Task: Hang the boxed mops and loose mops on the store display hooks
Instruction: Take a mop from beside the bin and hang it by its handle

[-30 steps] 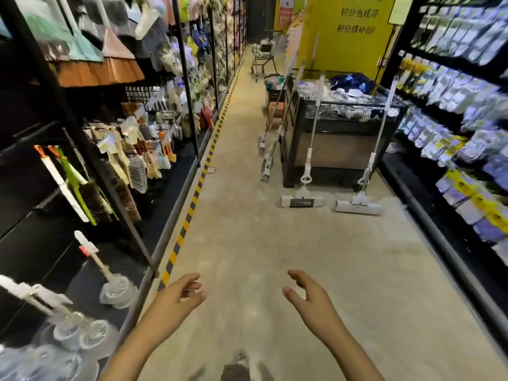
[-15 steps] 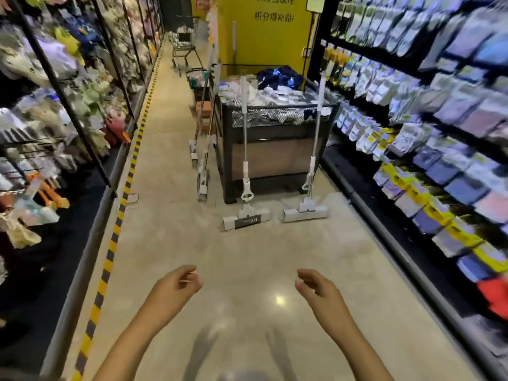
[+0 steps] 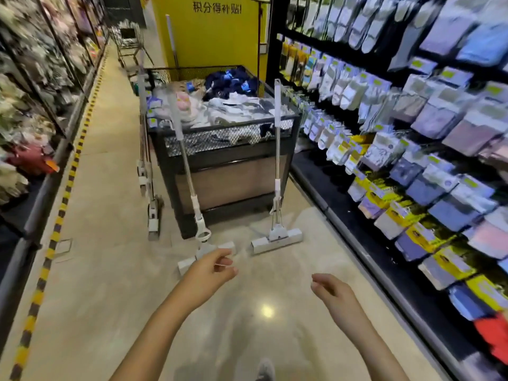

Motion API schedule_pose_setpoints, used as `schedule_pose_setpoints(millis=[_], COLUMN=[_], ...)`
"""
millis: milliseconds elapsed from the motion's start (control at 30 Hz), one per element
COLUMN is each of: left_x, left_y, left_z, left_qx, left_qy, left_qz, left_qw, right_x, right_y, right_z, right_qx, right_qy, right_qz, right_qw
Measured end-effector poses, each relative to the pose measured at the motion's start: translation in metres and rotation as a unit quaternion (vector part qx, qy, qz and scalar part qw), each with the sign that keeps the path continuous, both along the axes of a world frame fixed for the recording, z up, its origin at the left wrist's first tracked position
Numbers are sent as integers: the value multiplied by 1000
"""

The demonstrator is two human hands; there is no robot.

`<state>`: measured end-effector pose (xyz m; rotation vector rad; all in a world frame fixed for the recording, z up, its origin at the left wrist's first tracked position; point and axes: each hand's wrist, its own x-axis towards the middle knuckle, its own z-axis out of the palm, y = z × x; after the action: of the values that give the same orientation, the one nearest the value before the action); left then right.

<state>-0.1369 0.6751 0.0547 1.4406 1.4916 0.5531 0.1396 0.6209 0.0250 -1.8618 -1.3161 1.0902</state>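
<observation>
Neither grip holds anything. My left hand (image 3: 209, 273) floats low in front of me with loose, curled fingers, and my right hand (image 3: 334, 294) does the same a little to the side. Both are free and apart from each other.

Mops stand ahead of me on the floor (image 3: 110, 270). Two lean on the front of a black bin (image 3: 228, 166) full of socks. The left mop (image 3: 189, 171) tilts, and its white head sits just past my left hand. The right mop (image 3: 277, 166) stands almost straight, with its head flat on the floor. More mops (image 3: 147, 166) lean on the bin's left side. I see no boxed mops from here. The shelf (image 3: 412, 133) on my right is packed with hanging sock packs.

I think I am walking up to fetch a mop. None is hung yet, as far as I can tell.

Each mop looks light, with a long, thin, stiff pole. The pole looks smooth, so it could slip. The head end is the heavy end, so the mop will want to swing down there. I would take hold of the pole near the middle, or a bit below, and use my other hand up near the top to steer it. The leaning ones could fall over if I bump them, so I should grab one firmly before I pull it away.
</observation>
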Motion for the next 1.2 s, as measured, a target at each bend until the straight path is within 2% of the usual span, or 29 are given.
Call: schedule_pose_setpoints(millis=[67,233,433,633,833,1033,1200], left_x=[10,20,21,60,114,156,188], left_y=[40,124,235,380,508,572,589], left_z=[0,0,-19,-29,-18,-28,-42], left_qx=[3,3,-22,-34,7,1,-24], left_qy=[1,13,37,44,69,27,19], left_qz=[32,84,123,77,21,61,140], left_qw=[999,996,991,995,997,998,990], right_x=[13,33,42,74,114,130,130], right_y=[58,185,325,441,546,668,773], right_z=[9,27,18,7,5,9,20], right_qx=[16,4,-17,-35,-24,18,11], right_qy=[-10,30,31,51,35,-16,3], right_qz=[22,69,109,86,72,160,207], right_qw=[1000,997,993,994,997,987,978])
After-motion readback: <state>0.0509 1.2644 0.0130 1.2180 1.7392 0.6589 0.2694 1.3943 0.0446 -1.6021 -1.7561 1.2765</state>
